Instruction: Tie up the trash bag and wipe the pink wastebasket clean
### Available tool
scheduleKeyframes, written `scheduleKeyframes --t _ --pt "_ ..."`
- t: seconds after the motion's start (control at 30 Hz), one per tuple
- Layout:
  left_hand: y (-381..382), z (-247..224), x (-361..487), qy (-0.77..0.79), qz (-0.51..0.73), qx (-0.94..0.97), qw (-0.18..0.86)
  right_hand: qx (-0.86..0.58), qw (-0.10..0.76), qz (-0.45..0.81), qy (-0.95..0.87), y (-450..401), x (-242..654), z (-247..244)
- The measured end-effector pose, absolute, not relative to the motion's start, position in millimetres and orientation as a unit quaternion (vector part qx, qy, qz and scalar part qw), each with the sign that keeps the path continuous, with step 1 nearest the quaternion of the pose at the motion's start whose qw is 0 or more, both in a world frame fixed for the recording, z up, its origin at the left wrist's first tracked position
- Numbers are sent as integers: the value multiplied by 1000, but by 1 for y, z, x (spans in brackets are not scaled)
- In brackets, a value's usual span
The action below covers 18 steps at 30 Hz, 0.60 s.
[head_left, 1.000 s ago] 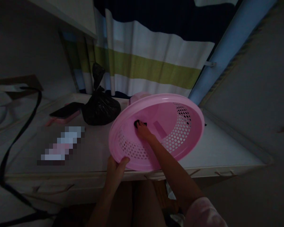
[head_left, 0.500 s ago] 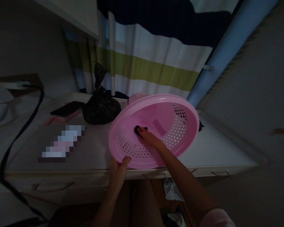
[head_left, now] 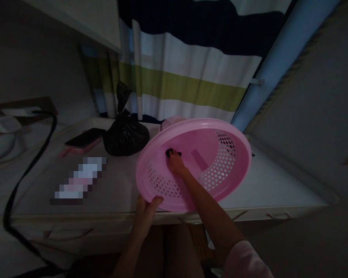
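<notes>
A pink basket [head_left: 191,125] with rows of holes is tilted on the white desk, its opening facing me. My left hand [head_left: 147,208] grips the basket's lower left rim, thumb over the edge. Inside the basket, my right hand [head_left: 176,161] is closed on a small black cloth [head_left: 169,153] pressed against the inner surface. Part of the cloth is hidden under the fingers.
A knotted black plastic bag [head_left: 126,137] stands left of the basket. Farther left lie a phone [head_left: 85,138] on a pink object and a blurred-out item [head_left: 81,179]. A black cable [head_left: 29,173] hangs at the left. Striped curtains [head_left: 191,83] hang behind the desk.
My right hand and the black cloth have moved slightly up inside the basket, and my right forearm has shifted left. The view has shifted a little.
</notes>
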<state>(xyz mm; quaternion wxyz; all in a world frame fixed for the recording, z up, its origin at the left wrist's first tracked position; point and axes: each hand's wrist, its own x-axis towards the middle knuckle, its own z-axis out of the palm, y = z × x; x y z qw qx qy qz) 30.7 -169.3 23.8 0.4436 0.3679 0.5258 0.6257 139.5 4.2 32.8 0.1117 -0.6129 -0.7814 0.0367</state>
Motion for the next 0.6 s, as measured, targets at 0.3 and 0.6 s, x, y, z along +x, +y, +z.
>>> scheduleKeyframes --t 0.3,0.6 --pt "-171 27 32 537 624 360 438 -567 192 104 -794 13 119 39" --pt "-170 28 33 531 623 367 442 -427 388 229 -784 -12 106 51"
